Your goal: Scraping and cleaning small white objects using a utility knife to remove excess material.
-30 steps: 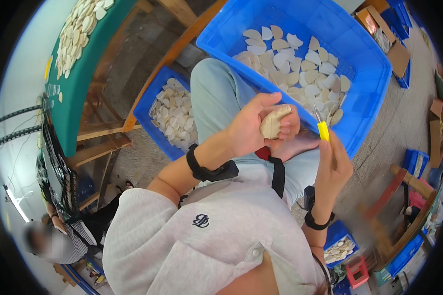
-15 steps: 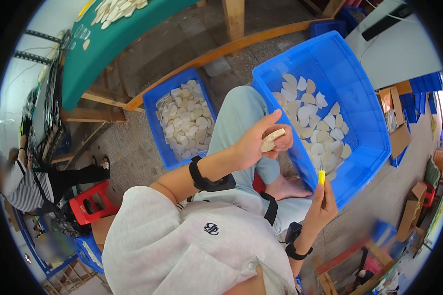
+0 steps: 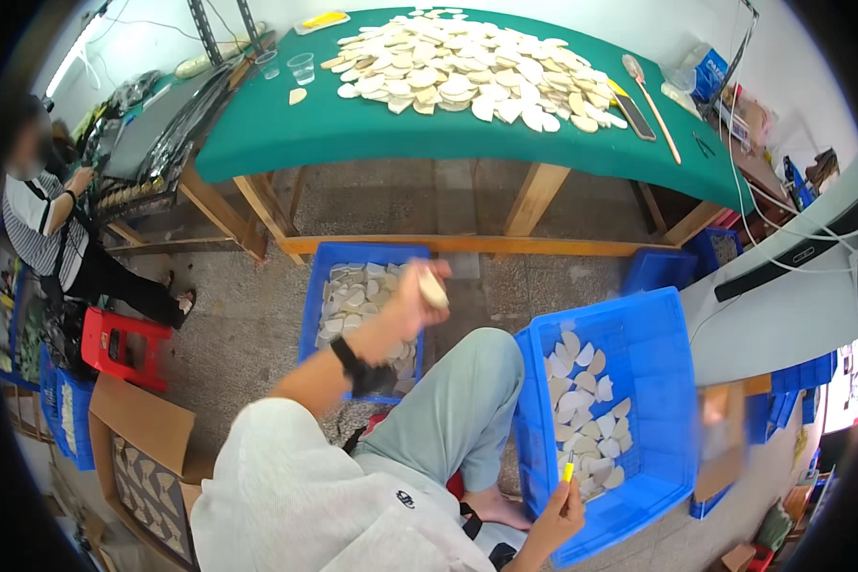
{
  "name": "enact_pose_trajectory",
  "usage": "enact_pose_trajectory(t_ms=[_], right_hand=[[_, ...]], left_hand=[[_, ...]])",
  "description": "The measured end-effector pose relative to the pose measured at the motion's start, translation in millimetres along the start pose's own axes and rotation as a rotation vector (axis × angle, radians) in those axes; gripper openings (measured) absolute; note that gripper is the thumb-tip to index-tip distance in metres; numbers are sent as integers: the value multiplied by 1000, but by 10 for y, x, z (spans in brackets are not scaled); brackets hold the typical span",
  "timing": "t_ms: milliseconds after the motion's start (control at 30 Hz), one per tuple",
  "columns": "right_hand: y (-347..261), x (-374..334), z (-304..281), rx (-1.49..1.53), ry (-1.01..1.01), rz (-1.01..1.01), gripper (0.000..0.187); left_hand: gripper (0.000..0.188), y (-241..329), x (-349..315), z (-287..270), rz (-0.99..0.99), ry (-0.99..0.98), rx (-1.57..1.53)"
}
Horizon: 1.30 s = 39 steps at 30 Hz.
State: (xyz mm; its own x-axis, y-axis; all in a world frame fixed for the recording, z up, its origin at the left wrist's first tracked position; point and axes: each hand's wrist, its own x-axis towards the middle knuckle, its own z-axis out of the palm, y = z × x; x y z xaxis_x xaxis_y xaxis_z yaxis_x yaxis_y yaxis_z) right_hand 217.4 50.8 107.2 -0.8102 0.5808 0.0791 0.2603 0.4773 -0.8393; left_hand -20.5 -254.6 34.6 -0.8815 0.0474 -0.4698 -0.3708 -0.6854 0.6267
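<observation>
Currently, the left hand (image 3: 402,310) is blurred and appears above the small blue bin (image 3: 353,253); its fingers are closed on a pale piece (image 3: 434,290), located over the bin's right rim as seen from the head camera; whether one layer or several is held cannot be determined. The right hand (image 3: 558,517) is clamped on the yellow handle of a slim tool (image 3: 569,471), tip directed away from the person; this tool overlaps the large blue bin (image 3: 653,391) in view; half-round pale pieces (image 3: 589,424) lie inside that bin.
</observation>
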Motion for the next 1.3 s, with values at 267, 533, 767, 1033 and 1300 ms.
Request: enact_pose_trajectory(t_ms=[267, 533, 767, 1033, 1300], right_hand=[[50, 73, -1, 97, 2, -19, 31], [120, -74, -53, 14, 28, -79, 30], [229, -47, -321, -108, 56, 55, 26], [807, 158, -528, 94, 441, 194, 28], [1221, 93, -495, 423, 489, 340, 28]], left_hand=[[67, 2793, 926, 1427, 631, 91, 90], [48, 1285, 997, 1273, 214, -278, 819], [35, 165, 702, 1457, 159, -643, 1119], [32, -874, 212, 2193, 381, -1011, 1554], [33, -2862, 240, 2671, 376, -1552, 2443]])
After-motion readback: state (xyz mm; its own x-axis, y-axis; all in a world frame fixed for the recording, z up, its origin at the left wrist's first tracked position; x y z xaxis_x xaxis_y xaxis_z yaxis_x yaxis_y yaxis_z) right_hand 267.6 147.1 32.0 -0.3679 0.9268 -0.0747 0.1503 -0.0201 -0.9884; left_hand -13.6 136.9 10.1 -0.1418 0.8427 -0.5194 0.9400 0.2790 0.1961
